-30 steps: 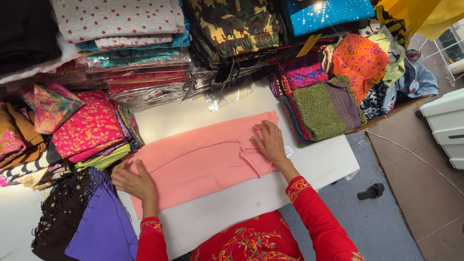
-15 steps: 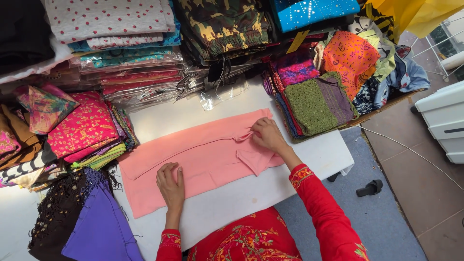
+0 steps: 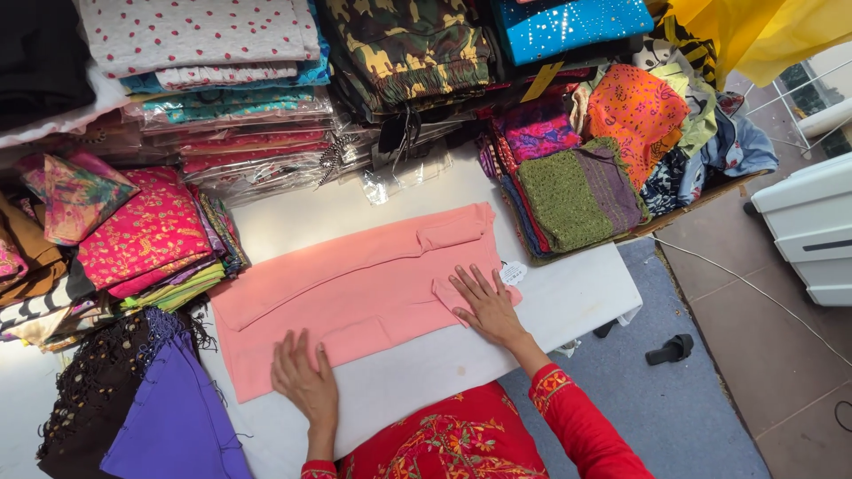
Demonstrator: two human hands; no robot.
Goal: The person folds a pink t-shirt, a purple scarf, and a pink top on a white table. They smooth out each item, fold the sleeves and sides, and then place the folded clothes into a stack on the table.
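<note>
A round white tag beside clear plastic-wrapped fabric packs stacked behind

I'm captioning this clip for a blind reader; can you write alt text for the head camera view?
Both hands press flat on a folded salmon-pink garment spread on a white table: left hand at its near edge, right hand near a small tag. Stacks of folded patterned fabrics surround the table.
</note>
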